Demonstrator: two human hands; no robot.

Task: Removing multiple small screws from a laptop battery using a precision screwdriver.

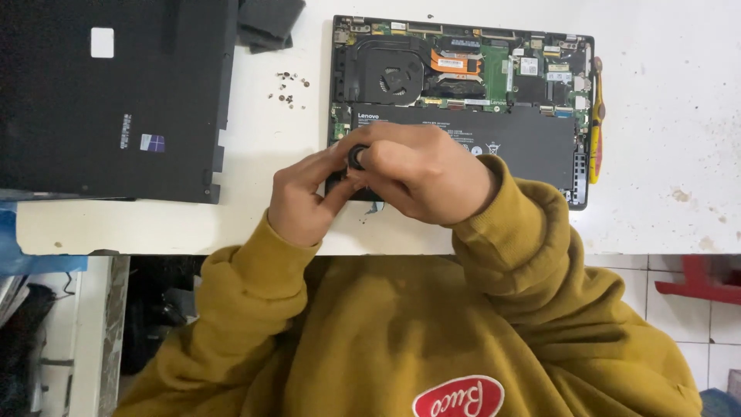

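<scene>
An opened laptop [463, 85] lies on the white table [664, 154] with its fan, board and black battery exposed. Both hands meet over its near left corner. My right hand [421, 174] is closed around a small black round-topped tool [356, 157], probably a screwdriver handle, held upright over the laptop. My left hand [299, 197] pinches beside the same tool with thumb and fingers touching it. The tool's tip and the laptop's near left corner are hidden under the hands. Mustard-yellow sleeves cover both arms.
The laptop's removed black bottom cover [116, 93] lies at the left. Several small loose screws [287, 86] sit between it and the laptop. A dark cloth [266, 23] lies at the top. A yellow-handled tool [595, 127] rests along the laptop's right edge. A red stool [698, 282] stands on the tiled floor.
</scene>
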